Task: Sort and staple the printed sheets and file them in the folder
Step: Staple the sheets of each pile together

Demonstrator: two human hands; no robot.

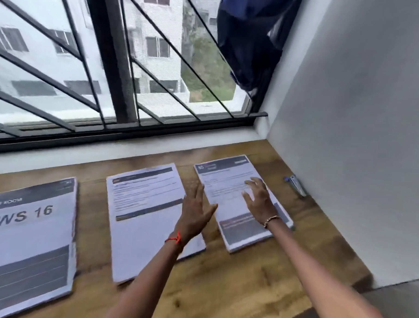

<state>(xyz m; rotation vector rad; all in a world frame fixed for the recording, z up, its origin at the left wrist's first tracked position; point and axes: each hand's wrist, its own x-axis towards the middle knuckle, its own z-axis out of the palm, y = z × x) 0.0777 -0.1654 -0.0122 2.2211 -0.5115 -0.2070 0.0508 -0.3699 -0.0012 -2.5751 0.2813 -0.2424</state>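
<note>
Currently you have three stacks of printed sheets lying in a row on the wooden tabletop [222, 291], each apart from the next. The left stack [27, 235] shows the big letters "WS 16" on its top page. The middle stack [141, 204] and the right stack [226, 183] have dark header bars and small text that is too blurred to read.

Your left hand [196, 213] is open, with fingers straight and together, and it holds nothing. It sits over the gap between the middle stack and the right stack, at the right edge of the middle one. A red thread [175, 239] is around this wrist.

Your right hand [258, 197] is also open, fingers spread and a little bent, over the right stack. Whether it touches the paper I cannot tell. It wears a bead bracelet [272, 219].

A small silver and blue stapler [296, 185] lies near the grey wall [360, 141], to the right of the right stack. Behind the tabletop is a barred window [64, 56], and a dark blue cloth [247, 45] hangs in its right corner.
</note>
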